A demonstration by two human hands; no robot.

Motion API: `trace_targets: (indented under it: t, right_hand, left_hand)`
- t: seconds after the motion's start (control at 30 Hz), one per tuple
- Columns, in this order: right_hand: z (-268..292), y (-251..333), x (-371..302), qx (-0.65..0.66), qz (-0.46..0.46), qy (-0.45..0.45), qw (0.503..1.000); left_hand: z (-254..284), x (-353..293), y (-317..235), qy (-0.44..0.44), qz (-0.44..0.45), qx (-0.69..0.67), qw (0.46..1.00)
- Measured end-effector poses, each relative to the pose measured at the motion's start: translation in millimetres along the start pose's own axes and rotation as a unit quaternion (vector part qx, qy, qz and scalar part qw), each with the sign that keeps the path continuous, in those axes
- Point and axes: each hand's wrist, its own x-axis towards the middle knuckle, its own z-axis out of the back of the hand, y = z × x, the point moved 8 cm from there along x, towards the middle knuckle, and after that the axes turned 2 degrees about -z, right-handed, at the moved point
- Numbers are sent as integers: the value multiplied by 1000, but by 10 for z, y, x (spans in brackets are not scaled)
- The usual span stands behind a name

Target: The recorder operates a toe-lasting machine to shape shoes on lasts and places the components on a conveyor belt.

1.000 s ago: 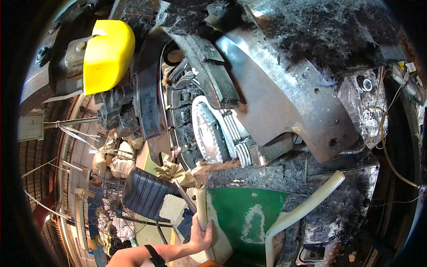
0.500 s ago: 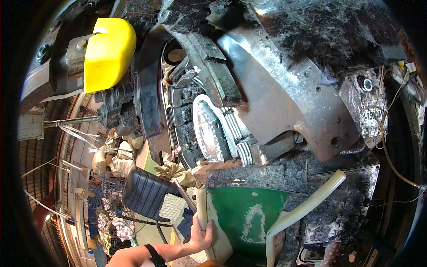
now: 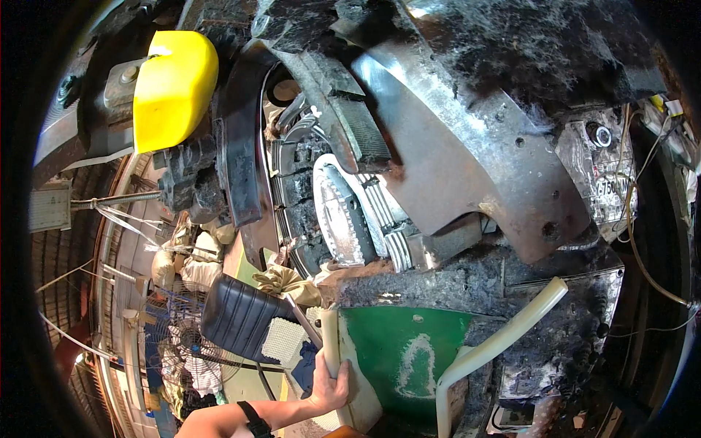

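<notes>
Shifted slightly leftward since the earlier frame, the yellow block (image 3: pixel 175 95) and curved metal plate (image 3: pixel 467 164) sit higher up, while the left hand (image 3: pixel 332 387) grips the cream post (image 3: pixel 331 332) at the left edge of the green panel (image 3: pixel 383 339), the right hand's state untellable, out of view.

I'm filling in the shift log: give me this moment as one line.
Left hand: gripping cream rail | Right hand: not in view | Right of rail: green panel, bent cream tube
</notes>
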Motion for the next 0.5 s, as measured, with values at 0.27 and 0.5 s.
trace_targets:
  t: [0.27,0.5]
  right_hand:
    - [185,-206,118,-8,-11,-13,1000]
    - [690,-759,384,-42,-32,-64,997]
  left_hand:
    - [23,27,-134,-11,-50,14,999]
    - [56,36,-160,7,-26,-29,999]
